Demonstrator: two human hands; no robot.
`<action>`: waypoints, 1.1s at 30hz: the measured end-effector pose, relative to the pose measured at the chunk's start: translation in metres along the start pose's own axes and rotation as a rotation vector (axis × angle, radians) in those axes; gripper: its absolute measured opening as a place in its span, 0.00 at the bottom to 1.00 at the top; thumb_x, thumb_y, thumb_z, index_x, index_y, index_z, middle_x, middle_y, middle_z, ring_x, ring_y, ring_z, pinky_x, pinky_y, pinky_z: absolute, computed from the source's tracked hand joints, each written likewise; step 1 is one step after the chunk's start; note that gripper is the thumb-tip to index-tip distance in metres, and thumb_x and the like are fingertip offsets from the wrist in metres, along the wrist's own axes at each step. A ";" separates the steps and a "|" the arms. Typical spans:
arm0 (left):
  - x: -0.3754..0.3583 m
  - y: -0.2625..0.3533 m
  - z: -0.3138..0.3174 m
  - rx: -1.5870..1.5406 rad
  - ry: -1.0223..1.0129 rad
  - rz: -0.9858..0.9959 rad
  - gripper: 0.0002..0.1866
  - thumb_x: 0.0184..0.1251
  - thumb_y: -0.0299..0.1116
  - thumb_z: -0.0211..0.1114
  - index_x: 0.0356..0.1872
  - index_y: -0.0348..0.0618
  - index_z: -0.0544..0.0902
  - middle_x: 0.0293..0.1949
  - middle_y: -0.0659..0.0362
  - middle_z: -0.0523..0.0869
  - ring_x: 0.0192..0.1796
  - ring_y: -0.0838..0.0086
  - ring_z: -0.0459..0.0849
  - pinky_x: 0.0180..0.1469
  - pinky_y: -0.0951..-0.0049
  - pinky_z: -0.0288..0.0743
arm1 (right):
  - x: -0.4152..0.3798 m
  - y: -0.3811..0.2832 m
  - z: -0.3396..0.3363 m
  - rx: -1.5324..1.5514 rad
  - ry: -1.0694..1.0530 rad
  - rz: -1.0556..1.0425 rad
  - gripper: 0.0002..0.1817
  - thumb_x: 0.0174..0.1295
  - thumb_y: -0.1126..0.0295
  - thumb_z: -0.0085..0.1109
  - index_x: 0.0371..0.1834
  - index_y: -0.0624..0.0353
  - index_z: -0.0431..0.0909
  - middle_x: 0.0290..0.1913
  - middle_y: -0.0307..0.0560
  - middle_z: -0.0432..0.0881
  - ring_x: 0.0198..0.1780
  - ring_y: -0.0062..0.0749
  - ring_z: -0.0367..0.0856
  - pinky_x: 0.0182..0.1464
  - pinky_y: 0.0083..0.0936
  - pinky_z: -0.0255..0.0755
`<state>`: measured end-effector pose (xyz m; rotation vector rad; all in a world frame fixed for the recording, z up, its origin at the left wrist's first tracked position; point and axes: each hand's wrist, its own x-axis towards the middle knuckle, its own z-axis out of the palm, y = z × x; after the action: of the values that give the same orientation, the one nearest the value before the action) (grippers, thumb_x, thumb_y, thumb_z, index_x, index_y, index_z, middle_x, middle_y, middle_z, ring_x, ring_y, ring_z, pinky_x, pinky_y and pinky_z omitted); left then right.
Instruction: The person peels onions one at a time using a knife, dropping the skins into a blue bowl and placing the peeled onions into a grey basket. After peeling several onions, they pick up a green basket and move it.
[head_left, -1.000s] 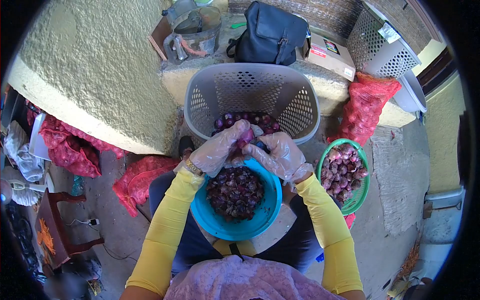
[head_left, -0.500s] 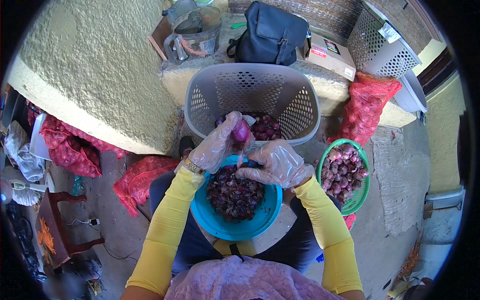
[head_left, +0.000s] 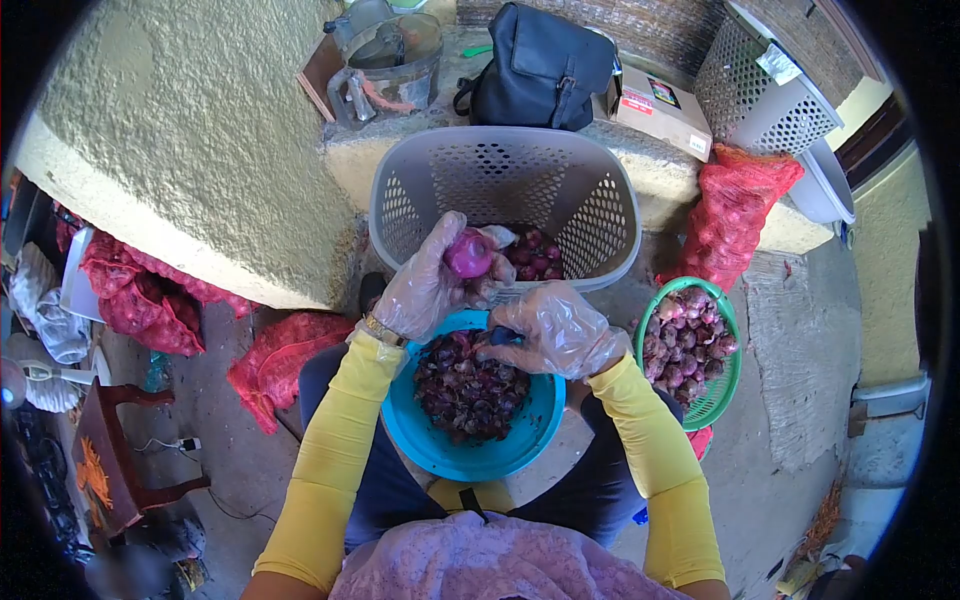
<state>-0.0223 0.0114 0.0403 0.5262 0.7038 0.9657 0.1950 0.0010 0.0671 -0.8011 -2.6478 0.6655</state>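
Observation:
My left hand (head_left: 428,283), in a clear plastic glove, grips a smooth purple onion (head_left: 468,254) above the near rim of the grey basket. Closed around a small dark-handled tool (head_left: 506,336) is my gloved right hand (head_left: 562,328); the tool's working end cannot be made out. Beneath both hands, a blue basin (head_left: 470,462) holds a heap of dark onion peelings (head_left: 470,392). Beyond them stands the grey perforated basket (head_left: 500,150), with several purple onions (head_left: 535,255) at its bottom.
A green basket (head_left: 733,385) of onions stands at my right. Red mesh sacks (head_left: 738,215) lie on both sides. On the ledge ahead are a black backpack (head_left: 545,68), a carton (head_left: 660,108) and a clear bucket (head_left: 400,65). A small wooden table (head_left: 118,450) is at left.
My left hand has turned the onion so its round, smooth side faces up, slightly left of before. My right hand has shifted slightly and still holds the dark-handled tool.

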 end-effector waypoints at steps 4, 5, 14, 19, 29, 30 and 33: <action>0.002 0.003 -0.006 -0.080 -0.154 0.029 0.32 0.86 0.58 0.52 0.69 0.37 0.76 0.50 0.49 0.86 0.39 0.68 0.85 0.45 0.69 0.83 | -0.001 0.005 0.008 0.081 -0.053 -0.046 0.17 0.61 0.59 0.73 0.52 0.49 0.87 0.33 0.59 0.87 0.37 0.61 0.87 0.41 0.54 0.80; 0.002 0.003 -0.006 -0.078 -0.147 0.046 0.30 0.87 0.55 0.52 0.70 0.36 0.76 0.52 0.47 0.86 0.41 0.67 0.85 0.47 0.69 0.84 | -0.001 0.005 0.009 0.082 -0.053 -0.047 0.17 0.61 0.59 0.73 0.52 0.49 0.87 0.33 0.59 0.87 0.37 0.61 0.87 0.41 0.54 0.80; 0.013 -0.004 -0.022 -0.222 -0.213 0.079 0.26 0.86 0.45 0.58 0.72 0.35 0.73 0.55 0.46 0.83 0.55 0.59 0.87 0.62 0.60 0.86 | -0.007 0.010 0.015 0.024 -0.213 0.083 0.21 0.59 0.51 0.74 0.46 0.54 0.90 0.36 0.60 0.89 0.41 0.60 0.88 0.47 0.52 0.81; 0.019 -0.019 -0.031 -0.248 0.004 0.139 0.23 0.83 0.44 0.64 0.65 0.37 0.77 0.56 0.46 0.84 0.55 0.58 0.87 0.59 0.57 0.89 | 0.000 0.000 0.003 0.041 -0.360 0.123 0.21 0.61 0.51 0.72 0.49 0.55 0.90 0.40 0.61 0.89 0.44 0.61 0.88 0.49 0.52 0.80; 0.024 -0.019 -0.036 -0.350 0.203 0.126 0.21 0.80 0.46 0.68 0.59 0.40 0.81 0.47 0.50 0.86 0.47 0.61 0.89 0.48 0.64 0.92 | -0.019 0.020 0.025 -0.035 -0.318 0.178 0.23 0.61 0.50 0.73 0.51 0.54 0.88 0.41 0.61 0.89 0.45 0.63 0.88 0.49 0.53 0.80; 0.024 -0.019 -0.032 -0.350 0.196 0.119 0.21 0.80 0.46 0.68 0.59 0.40 0.81 0.47 0.50 0.86 0.47 0.61 0.89 0.48 0.64 0.92 | -0.015 0.011 0.016 -0.075 -0.353 0.261 0.27 0.62 0.47 0.71 0.52 0.58 0.87 0.41 0.63 0.89 0.45 0.64 0.88 0.51 0.53 0.81; 0.023 -0.019 -0.023 -0.391 0.205 0.115 0.19 0.80 0.43 0.69 0.58 0.39 0.82 0.46 0.53 0.83 0.50 0.62 0.86 0.53 0.60 0.89 | -0.013 0.011 0.005 -0.062 -0.393 0.400 0.34 0.65 0.39 0.67 0.51 0.65 0.86 0.41 0.69 0.88 0.46 0.66 0.88 0.53 0.54 0.81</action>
<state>-0.0206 0.0248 0.0051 0.1250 0.6498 1.2424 0.2086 0.0002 0.0557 -1.3643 -2.8859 0.9245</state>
